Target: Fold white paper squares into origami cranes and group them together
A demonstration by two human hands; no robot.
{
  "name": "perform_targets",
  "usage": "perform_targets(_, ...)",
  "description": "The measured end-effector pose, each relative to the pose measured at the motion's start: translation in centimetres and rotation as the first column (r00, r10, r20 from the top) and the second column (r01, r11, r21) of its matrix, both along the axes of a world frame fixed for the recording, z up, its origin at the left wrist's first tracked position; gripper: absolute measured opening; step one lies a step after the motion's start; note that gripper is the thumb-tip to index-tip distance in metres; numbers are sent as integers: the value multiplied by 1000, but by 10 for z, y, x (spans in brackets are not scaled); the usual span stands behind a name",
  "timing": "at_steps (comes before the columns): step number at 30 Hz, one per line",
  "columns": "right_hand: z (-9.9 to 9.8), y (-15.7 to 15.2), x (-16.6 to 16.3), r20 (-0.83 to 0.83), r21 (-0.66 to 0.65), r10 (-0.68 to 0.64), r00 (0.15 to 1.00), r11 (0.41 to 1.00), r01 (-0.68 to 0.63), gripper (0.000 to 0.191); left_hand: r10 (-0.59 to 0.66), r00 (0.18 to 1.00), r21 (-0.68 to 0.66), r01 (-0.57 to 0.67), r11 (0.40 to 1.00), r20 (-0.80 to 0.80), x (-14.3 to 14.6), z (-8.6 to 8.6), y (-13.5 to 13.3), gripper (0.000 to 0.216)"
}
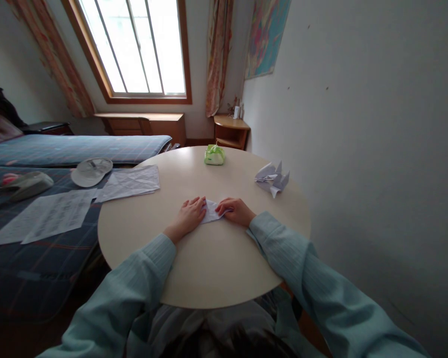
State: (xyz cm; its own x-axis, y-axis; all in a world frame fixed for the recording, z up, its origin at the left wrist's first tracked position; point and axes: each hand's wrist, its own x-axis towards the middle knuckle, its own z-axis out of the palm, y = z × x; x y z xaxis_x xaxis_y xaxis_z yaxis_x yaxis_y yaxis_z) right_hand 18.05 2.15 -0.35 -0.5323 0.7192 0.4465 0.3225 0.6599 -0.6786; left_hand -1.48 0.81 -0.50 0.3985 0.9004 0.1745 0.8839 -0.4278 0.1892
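Observation:
A small folded piece of white paper (211, 211) lies on the round cream table in front of me. My left hand (189, 217) rests over the paper's left end, palm down, its fingers stretched out and pressing it to the tabletop. With bent fingers, my right hand (236, 211) pinches the right end, where a flap lifts slightly. My fingers cover both ends of the paper, so its full shape is hidden.
Folded paper shapes (272, 178) stand at the table's right side near the wall. A green tissue pack (214, 155) sits at the far edge. Paper sheets (134, 182) overhang the left edge toward the bed (59, 268), where a light cap (91, 172) lies.

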Motion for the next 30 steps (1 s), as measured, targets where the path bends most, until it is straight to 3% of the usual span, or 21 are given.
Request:
perform_targets(6, 1, 1, 1, 11, -38, -1, 1000, 999, 1, 29, -15, 1000, 5, 15, 1000, 13, 0, 0, 1, 41)
perform_targets(21, -1, 5, 1, 63, 86, 29, 998, 996, -34, 31, -25, 1000, 28, 25, 999, -8, 0, 0, -1, 42)
perform_targets(30, 0, 4, 1, 56, 70, 19, 998, 997, -23, 31, -37, 998, 57, 41, 998, -59, 0, 3, -1, 37)
